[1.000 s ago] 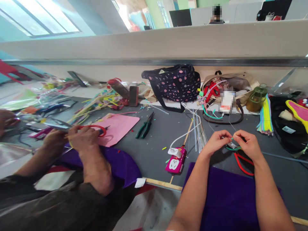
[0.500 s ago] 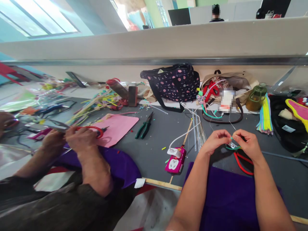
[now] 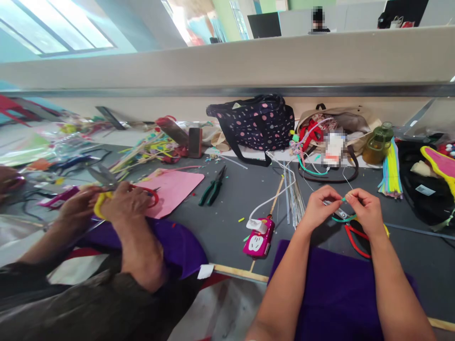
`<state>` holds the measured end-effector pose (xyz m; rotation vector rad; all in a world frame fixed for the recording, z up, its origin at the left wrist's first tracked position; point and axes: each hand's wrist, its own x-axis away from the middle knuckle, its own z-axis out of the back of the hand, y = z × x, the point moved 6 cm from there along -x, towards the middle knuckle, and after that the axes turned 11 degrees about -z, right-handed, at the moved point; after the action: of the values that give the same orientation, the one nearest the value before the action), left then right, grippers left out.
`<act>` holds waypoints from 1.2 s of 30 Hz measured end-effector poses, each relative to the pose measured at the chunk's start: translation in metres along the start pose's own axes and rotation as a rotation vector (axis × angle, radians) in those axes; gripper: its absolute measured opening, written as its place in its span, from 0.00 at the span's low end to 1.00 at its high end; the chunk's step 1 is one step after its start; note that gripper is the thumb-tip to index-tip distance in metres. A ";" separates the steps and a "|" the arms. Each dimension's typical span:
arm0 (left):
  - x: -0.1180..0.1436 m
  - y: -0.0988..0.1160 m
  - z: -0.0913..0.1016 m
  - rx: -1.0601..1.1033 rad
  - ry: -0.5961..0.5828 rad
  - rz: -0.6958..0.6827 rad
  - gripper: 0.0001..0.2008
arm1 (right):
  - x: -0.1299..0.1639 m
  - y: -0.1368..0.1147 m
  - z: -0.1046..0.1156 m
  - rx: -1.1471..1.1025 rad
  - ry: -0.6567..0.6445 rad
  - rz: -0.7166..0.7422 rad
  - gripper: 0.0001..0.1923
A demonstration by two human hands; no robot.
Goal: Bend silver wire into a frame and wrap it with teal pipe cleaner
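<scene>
My left hand [image 3: 324, 206] and my right hand [image 3: 363, 208] meet above the grey table, fingertips pinched close together. Between them is a thin wire [image 3: 347, 179] with a small green piece [image 3: 343, 199] on it; the wire's ends stick up past the fingers. What each fingertip covers is hidden. Just below the hands, a green strip [image 3: 344, 219] curves across scissors with red-and-yellow handles [image 3: 355, 244], partly behind my right hand. Purple cloth [image 3: 341, 289] lies under my forearms.
To the left, a co-worker's hands [image 3: 122, 203] hold scissors [image 3: 103, 176]. Green-handled pliers [image 3: 213, 187], a pink power socket [image 3: 258, 239] and metal rods [image 3: 294, 203] lie between us. Behind are a dotted bag [image 3: 259, 123], a green bottle [image 3: 378, 142] and coloured pipe cleaners [image 3: 391, 170].
My fingers have shifted slightly, and more of the scissors and green piece shows between my hands. The co-worker's scissors have turned, with the yellow handle now visible.
</scene>
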<state>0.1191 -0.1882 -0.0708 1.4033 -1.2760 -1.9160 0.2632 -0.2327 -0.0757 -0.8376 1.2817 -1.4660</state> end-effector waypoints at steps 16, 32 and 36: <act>0.009 0.010 -0.009 -0.428 -0.035 -0.205 0.09 | -0.001 0.019 -0.003 -0.204 0.161 -0.106 0.12; 0.008 -0.016 -0.009 0.195 0.118 0.284 0.14 | -0.002 0.000 -0.002 -0.002 0.026 0.076 0.09; 0.010 -0.019 -0.009 0.234 0.050 0.345 0.15 | -0.001 -0.005 -0.003 0.051 -0.017 0.095 0.10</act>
<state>0.1264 -0.1901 -0.0928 1.2301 -1.6387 -1.5324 0.2595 -0.2310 -0.0710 -0.7438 1.2495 -1.4083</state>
